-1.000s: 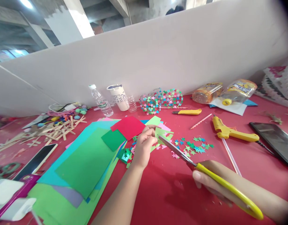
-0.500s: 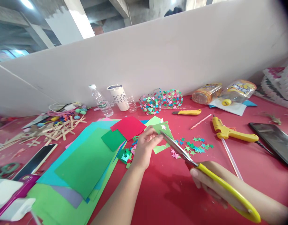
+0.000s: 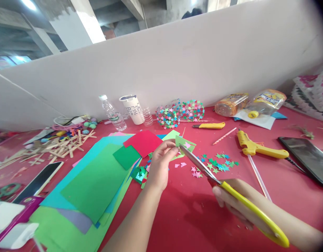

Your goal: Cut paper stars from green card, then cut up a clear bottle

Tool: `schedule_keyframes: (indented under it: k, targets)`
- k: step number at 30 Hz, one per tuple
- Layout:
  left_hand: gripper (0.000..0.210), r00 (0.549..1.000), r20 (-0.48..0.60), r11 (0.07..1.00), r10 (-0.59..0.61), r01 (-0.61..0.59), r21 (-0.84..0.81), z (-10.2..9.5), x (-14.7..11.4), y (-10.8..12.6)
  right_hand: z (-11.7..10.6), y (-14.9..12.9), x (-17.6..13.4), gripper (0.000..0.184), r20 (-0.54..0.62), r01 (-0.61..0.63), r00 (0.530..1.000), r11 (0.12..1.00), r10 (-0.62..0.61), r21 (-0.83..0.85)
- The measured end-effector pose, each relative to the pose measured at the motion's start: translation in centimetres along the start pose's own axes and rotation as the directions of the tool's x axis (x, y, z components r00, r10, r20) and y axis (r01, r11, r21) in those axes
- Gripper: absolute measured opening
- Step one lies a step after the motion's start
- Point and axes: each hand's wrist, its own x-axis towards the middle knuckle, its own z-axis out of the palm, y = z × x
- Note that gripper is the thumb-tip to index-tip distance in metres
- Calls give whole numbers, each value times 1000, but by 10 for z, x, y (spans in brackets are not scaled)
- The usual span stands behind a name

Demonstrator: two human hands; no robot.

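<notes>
Two hands (image 3: 160, 168) (image 3: 241, 187) show at six and four o'clock, two smartphones (image 3: 37, 182) (image 3: 307, 159) at eight and three, one glue gun (image 3: 267, 151) at three.

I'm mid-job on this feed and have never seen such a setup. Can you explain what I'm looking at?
There is no machine here, just one person's two bare hands, seen by a single camera worn on the head, looking forward and down.

The left hand holds a piece of green paper. The right hand holds yellow-handled scissors, pointing at that paper; I can't tell whether they touch it.

On the red table, coloured sheets lie to the left, with wooden sticks farther off. Loose stars lie right of the paper, a knife beyond them and a glue gun to their right.
</notes>
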Motion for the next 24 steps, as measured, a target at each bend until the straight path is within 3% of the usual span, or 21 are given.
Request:
schedule_keyframes:
  k: [10,15,24]
  targets:
    - [10,975,56,904,215,-220,367,-9,0,6,-7,-4,-1,45,-42,25,999,981,-34,-193]
    - [10,983,63,918,174,-185,351,-13,1,6,-6,-4,1,45,-60,42,997,970,-58,-238]
    - [5,992,55,971,112,-121,208,-8,1,-5,3,2,1,47,-26,-11,1000,994,8,-112]
